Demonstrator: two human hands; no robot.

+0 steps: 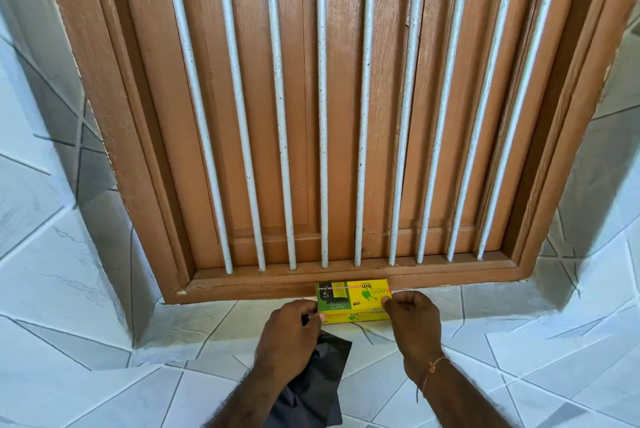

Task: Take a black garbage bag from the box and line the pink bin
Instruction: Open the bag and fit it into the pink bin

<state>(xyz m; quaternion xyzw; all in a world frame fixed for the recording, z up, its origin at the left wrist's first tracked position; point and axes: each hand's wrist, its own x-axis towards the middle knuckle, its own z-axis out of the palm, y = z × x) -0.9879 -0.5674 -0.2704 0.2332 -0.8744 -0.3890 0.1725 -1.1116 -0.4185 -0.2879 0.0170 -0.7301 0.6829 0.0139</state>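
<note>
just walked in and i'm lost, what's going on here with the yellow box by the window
A person has both hands on a yellow box of bin bags sitting on the tiled ledge below a barred wooden window. The left hand holds the box's left end and a black garbage bag that hangs below it. The right hand pinches the box's right end. No pink bin is in view.

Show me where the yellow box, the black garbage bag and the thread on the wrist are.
yellow box (pixel 353 301), head view, middle of its printed top face.
black garbage bag (pixel 318 382), head view, the crumpled part hanging below the left hand.
wrist thread (pixel 432 367), head view, its knot on the right wrist.
</note>
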